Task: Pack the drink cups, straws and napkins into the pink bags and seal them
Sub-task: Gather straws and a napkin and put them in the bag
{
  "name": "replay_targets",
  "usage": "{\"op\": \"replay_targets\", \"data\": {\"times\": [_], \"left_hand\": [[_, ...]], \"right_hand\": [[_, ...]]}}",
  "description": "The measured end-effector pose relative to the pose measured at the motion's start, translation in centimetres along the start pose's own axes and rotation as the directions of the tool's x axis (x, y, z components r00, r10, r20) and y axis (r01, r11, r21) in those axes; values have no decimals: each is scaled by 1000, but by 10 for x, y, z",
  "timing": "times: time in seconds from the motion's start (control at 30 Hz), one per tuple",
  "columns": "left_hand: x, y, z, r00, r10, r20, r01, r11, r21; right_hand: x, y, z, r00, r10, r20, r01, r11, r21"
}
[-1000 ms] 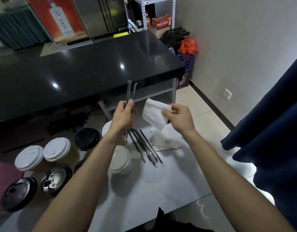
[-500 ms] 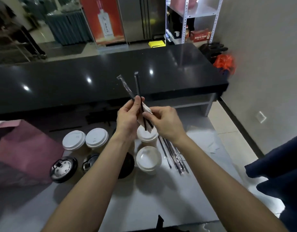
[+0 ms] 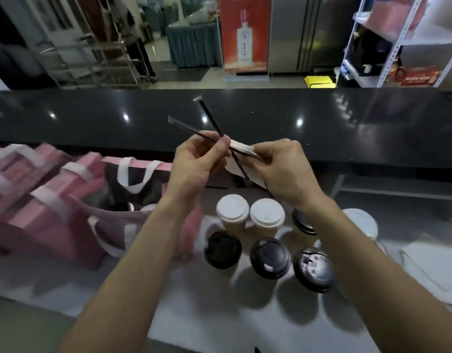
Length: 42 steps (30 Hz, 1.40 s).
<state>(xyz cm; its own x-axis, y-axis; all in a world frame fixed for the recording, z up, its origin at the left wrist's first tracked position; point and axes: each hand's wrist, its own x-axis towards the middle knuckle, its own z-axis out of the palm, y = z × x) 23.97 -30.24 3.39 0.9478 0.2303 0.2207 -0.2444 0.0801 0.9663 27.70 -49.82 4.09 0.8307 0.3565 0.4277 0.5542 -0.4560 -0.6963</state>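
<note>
Change in view: the camera has swung left since the earlier frame, so the pink bags (image 3: 49,207) now fill the left side, where only one edge of pink showed before.
Change in straws: the two wrapped straws (image 3: 209,123) were nearly upright half a second ago; now they lean left and cross each other above the left hand.
Change in napkin: the napkin (image 3: 241,149) is folded smaller and sits between both hands, no longer loose as it was a second ago.
Left hand (image 3: 196,166): fingers curled, pinching the straws where they cross.
Right hand (image 3: 283,169): fingers curled, gripping the napkin and the lower ends of the straws.
Cups: two white-lidded cups (image 3: 249,215) stand side by side on the white tabletop (image 3: 245,322), with three black-lidded cups (image 3: 269,258) in a row nearer the camera.
Hidden: the right forearm covers most of another black-lidded cup and part of a white-lidded one behind it.
Hard to make out: the bags are blurred, so their number and contents cannot be told; the lower straw ends vanish behind the right hand.
</note>
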Motion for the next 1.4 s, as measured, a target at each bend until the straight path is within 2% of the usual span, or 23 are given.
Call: {"op": "replay_targets", "data": {"times": [0.1,0.23,0.3,0.4,0.5,0.53,0.57,0.63,0.67,0.7,0.73,0.77,0.83,0.9,0.97,1.0,1.07,1.1,1.17,1.2,1.27,1.33,1.4], "left_hand": [[13,17,-66,995,-4,103,7,1000,-26],[31,34,-150,978,26,206,-10,997,-79],[39,41,-182,974,31,225,-16,997,-70],[47,48,-225,974,41,221,-51,998,41],[52,48,-272,959,-1,282,-59,977,205],[55,45,-288,955,2,296,-110,930,350],[59,40,-301,948,12,317,-190,821,538],[67,28,-317,905,-32,425,-375,415,829],[71,22,-319,873,-106,476,-448,210,869],[74,16,-319,842,-184,507,-505,60,861],[79,10,-318,815,-252,522,-548,-37,836],[84,6,-318,795,-285,535,-578,-87,812],[95,0,-319,773,-285,567,-617,-135,775],[103,-6,-322,765,-285,577,-622,-98,777],[107,-11,-328,759,-324,565,-586,37,809],[108,-13,-332,755,-345,557,-552,122,825],[110,-14,-337,754,-368,544,-478,261,839],[110,-15,-339,758,-368,539,-455,293,841],[111,-17,-341,762,-354,542,-453,307,837],[111,-18,-341,763,-342,548,-461,306,833],[111,-20,-341,761,-326,561,-481,297,825],[111,-21,-341,759,-318,569,-491,296,820],[110,-19,-340,762,-311,569,-489,300,819]], "right_hand": [[22,-46,42,999,-25,26,25,1000,-14],[52,-102,96,983,-74,171,111,969,-220],[64,-124,122,974,-50,221,111,956,-273],[72,-145,155,967,26,252,38,969,-245],[74,-143,175,977,72,201,-29,977,-210],[73,-140,178,980,102,170,-75,984,-161],[72,-137,181,982,136,128,-125,988,-87],[72,-131,186,977,212,34,-214,974,72],[72,-128,190,967,253,7,-251,958,139],[72,-126,195,956,294,-3,-287,934,215],[71,-126,200,941,340,0,-323,896,304],[69,-127,205,925,380,13,-353,843,405],[64,-129,213,910,414,16,-365,782,505],[59,-128,214,921,390,7,-344,805,483],[60,-125,210,927,354,123,-372,834,408],[62,-125,207,912,352,209,-402,865,299],[70,-122,199,852,388,351,-374,921,-110],[76,-121,197,804,423,419,-290,893,-345],[84,-126,198,689,537,487,-86,727,-681],[87,-130,201,672,571,472,-12,645,-764],[94,-143,213,734,537,415,71,547,-834],[105,-147,231,825,416,382,118,535,-837],[116,-145,253,836,373,403,158,540,-827]]}}
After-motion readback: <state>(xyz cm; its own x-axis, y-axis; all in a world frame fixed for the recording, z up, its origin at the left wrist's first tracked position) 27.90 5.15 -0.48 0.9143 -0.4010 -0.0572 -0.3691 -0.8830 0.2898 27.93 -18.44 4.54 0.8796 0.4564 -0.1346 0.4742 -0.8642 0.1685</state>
